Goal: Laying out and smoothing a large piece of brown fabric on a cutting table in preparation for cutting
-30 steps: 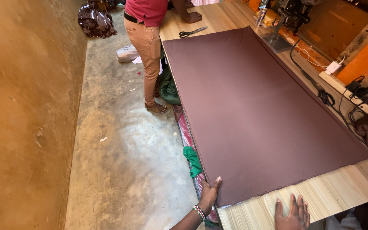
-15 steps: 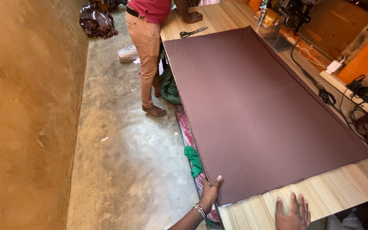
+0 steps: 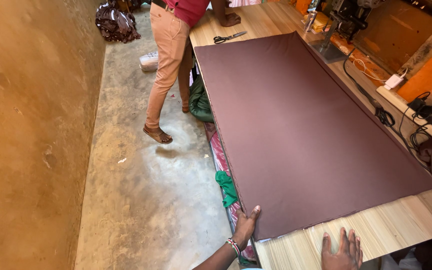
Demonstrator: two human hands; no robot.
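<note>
Left hand (image 3: 246, 226) reaching forward on an extended forearm, thumb splayed away from the fingers, palm turned down and gripping nothing. Beaded band around that wrist (red, white and dark stripes). Right hand (image 3: 342, 249) lying flat and palm down, fingers spread and pointing forward, wrist cut off by the lower edge of the view. Hands well apart.

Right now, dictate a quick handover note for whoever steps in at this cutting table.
Left hand: open, at the near left corner of the brown fabric, thumb on its edge.
Right hand: flat on the bare wooden table, just short of the fabric's near edge.
Done: fabric lies spread flat along the table.
Left: no cut shows; scissors lie untouched at the far end, by another person leaning on the table.
</note>
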